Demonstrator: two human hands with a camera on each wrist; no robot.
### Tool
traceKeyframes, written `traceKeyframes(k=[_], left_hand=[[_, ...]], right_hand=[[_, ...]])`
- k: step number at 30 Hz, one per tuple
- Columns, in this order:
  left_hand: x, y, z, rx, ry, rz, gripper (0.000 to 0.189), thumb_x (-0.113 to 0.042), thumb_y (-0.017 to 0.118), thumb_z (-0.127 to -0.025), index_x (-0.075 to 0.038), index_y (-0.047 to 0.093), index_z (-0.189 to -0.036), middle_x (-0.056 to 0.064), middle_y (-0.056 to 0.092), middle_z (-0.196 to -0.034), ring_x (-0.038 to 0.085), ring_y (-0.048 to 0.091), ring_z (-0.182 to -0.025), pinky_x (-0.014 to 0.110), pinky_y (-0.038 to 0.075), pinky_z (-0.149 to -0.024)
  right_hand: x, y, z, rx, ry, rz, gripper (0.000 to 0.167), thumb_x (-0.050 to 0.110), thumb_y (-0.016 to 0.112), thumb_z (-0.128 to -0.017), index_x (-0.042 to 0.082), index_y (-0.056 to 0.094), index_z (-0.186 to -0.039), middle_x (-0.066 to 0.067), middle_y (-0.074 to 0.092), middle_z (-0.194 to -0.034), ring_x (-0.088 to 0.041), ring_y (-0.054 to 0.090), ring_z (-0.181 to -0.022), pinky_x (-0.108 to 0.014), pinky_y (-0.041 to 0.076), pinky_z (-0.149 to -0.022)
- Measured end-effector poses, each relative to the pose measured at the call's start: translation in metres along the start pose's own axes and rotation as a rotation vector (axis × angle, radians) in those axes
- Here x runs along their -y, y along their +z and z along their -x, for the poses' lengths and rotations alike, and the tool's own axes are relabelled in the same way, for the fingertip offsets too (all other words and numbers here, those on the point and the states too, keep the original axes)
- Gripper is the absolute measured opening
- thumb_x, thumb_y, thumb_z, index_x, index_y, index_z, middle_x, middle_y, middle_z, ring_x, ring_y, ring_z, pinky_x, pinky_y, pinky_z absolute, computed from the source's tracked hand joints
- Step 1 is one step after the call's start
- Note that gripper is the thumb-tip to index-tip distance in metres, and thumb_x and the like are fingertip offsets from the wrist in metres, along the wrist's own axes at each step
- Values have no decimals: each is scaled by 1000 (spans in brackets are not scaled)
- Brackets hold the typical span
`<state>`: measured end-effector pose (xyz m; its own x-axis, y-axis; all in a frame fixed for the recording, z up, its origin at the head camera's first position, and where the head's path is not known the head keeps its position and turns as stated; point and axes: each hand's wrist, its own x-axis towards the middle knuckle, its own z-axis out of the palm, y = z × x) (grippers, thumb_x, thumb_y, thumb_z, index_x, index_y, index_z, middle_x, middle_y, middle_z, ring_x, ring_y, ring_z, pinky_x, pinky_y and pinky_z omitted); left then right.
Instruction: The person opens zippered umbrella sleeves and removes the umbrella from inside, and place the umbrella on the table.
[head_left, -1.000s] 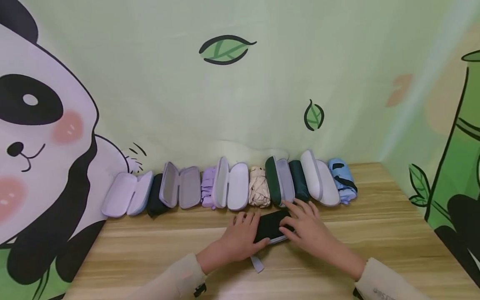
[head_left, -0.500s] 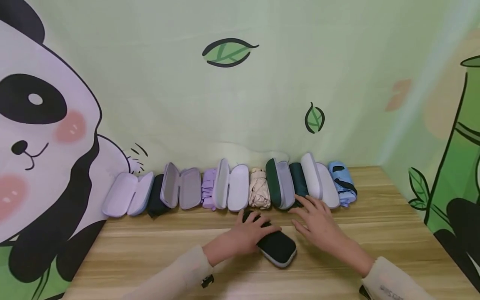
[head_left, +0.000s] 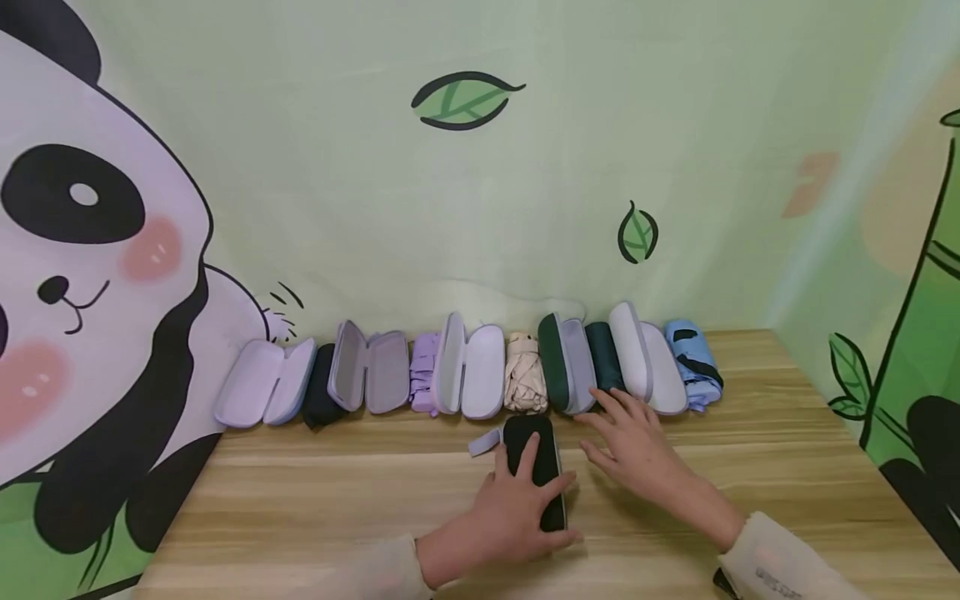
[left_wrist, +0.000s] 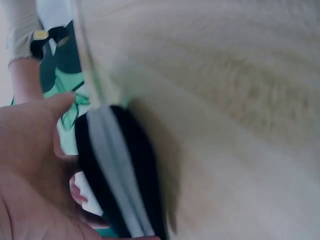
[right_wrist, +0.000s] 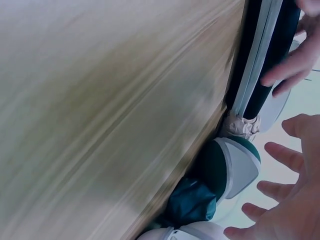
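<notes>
A black zippered case (head_left: pixel 527 429) lies on the wooden table, its long side pointing away from me and its grey strap (head_left: pixel 484 442) at the far left corner. My left hand (head_left: pixel 513 510) rests on top of it, fingers spread over the lid and thumb by the near right end. From the left wrist view, a grey zipper band (left_wrist: pixel 117 162) runs along the case's side. My right hand (head_left: pixel 637 446) hovers to the right, apart from the case, with fingers spread and holding nothing. Its fingertips overlap the near edge of the row behind in the head view.
Along the back stand open cases, including a grey one (head_left: pixel 387 375), a white one (head_left: pixel 483 371) and a green one (head_left: pixel 553 362). Rolled bundles sit between them, among them a beige one (head_left: pixel 527 379) and a blue one (head_left: pixel 696 371). A printed cloth wall (head_left: pixel 337 167) rises behind.
The black case has turned under my left hand from slanting to pointing away, its strap now at the far end. My right hand has come off it and moved right.
</notes>
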<state>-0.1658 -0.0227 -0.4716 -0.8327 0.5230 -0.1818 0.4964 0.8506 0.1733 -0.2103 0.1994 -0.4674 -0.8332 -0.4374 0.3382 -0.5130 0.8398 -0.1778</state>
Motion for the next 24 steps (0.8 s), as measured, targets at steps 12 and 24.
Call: traceKeyframes(k=[12,24], left_hand=[[5,3,7,-109,4,203,59,-53,61,-96,-25,49,-147,25,12,-166,59,34,-134,57,54,-85],[45,-11,54,-381,-113,529,47,-12,64,-89,-1,45,-131,26,29,-150,35,54,-112,44,51,-88]], right_hand=[[4,3,1,28,-3,-38,35,30,70,-96,15,70,-127,-19,48,-152,-49,42,-135,-73,35,-101],[13,11,-1,63,-46,-70,38,29,70,-96,16,67,-132,-20,45,-153,-47,42,-137,-74,34,-102]])
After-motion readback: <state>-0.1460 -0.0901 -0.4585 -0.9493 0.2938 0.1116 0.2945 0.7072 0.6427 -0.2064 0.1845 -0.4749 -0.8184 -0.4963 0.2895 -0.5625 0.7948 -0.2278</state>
